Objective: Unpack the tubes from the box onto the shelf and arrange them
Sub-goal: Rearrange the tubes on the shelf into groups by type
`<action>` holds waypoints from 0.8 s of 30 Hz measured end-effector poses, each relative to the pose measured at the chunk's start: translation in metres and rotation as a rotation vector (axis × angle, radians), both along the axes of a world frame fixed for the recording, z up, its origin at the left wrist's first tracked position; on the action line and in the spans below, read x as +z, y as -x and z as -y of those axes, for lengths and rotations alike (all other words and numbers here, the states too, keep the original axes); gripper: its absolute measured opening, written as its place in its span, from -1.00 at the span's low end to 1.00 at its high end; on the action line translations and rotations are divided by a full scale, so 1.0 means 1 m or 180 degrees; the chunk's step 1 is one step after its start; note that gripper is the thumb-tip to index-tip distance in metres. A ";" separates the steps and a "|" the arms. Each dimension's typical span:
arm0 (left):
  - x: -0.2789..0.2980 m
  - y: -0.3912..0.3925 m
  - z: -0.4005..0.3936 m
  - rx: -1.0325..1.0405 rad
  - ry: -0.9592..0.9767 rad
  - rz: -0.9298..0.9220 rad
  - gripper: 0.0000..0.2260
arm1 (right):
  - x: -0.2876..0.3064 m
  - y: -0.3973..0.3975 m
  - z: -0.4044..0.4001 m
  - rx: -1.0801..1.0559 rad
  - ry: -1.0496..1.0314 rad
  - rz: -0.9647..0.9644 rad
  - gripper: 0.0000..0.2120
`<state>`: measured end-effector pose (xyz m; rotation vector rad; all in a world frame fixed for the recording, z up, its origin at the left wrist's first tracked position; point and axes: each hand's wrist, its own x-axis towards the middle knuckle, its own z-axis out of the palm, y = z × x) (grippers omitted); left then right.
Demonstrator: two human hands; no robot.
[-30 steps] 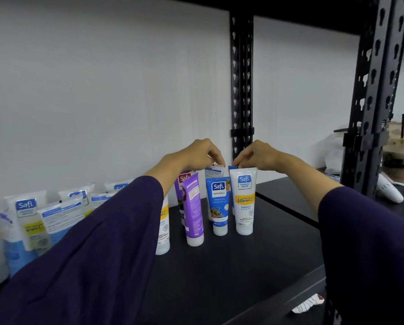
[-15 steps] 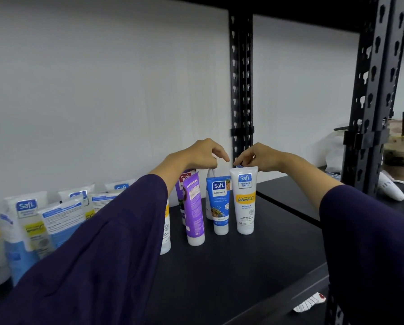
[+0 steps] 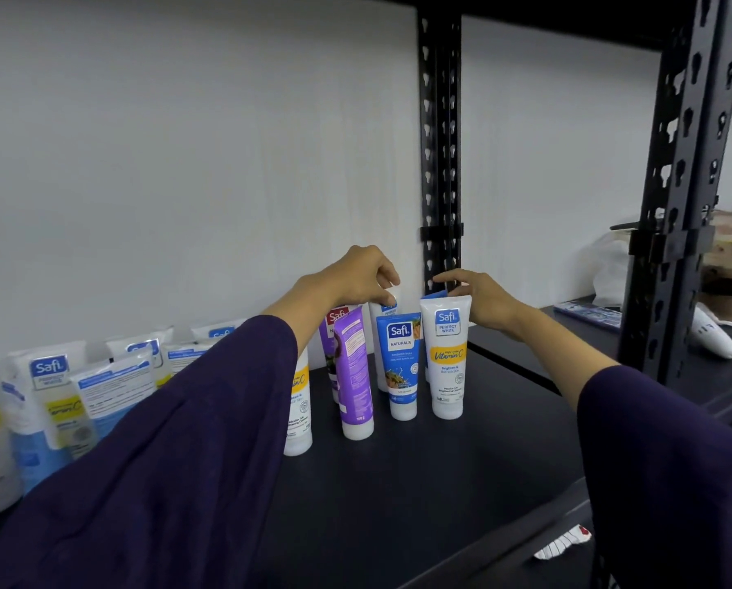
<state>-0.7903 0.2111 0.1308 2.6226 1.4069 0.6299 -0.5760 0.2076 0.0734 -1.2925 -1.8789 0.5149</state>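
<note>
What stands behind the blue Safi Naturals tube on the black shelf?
Behind the blue Safi Naturals tube stands a white Safi tube; only its top shows, touched by the left hand. Its lower part and cap are covered, so its exact type is unclear.

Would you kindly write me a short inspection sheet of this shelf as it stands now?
Surface: dark shelf, front part bare.
Job's things: tubes standing cap-down: purple tube, blue tube, white tube; more white tubes crowded at left. Box not in view.
Clutter: iced drink and a white object on the next bay.
Grips: left hand fingering a rear tube's top; right hand behind the white tube; whether either grips, unclear.
Cables: nothing seen.
Surroundings: white wall, black perforated uprights.
</note>
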 end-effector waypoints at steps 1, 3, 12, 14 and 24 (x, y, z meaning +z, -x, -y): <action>0.000 0.000 0.000 0.0017 0.0000 -0.0026 -0.65 | -0.005 0.000 0.002 0.0011 0.0005 -0.0072 -0.43; -0.001 0.001 -0.001 0.0009 -0.0002 -0.0029 -0.67 | -0.013 0.001 0.003 0.0011 -0.0103 -0.0170 -0.39; 0.000 -0.001 -0.004 -0.0099 -0.0052 0.0040 -0.73 | -0.019 0.006 -0.005 0.0146 -0.0604 -0.0030 -0.46; 0.000 -0.001 -0.004 -0.0114 -0.0053 0.0056 -0.74 | -0.020 0.006 -0.006 0.0220 -0.0586 -0.0074 -0.57; 0.011 0.000 0.008 -0.0189 -0.0316 0.0188 -0.80 | -0.001 0.001 0.006 0.0111 -0.0280 -0.0842 -0.68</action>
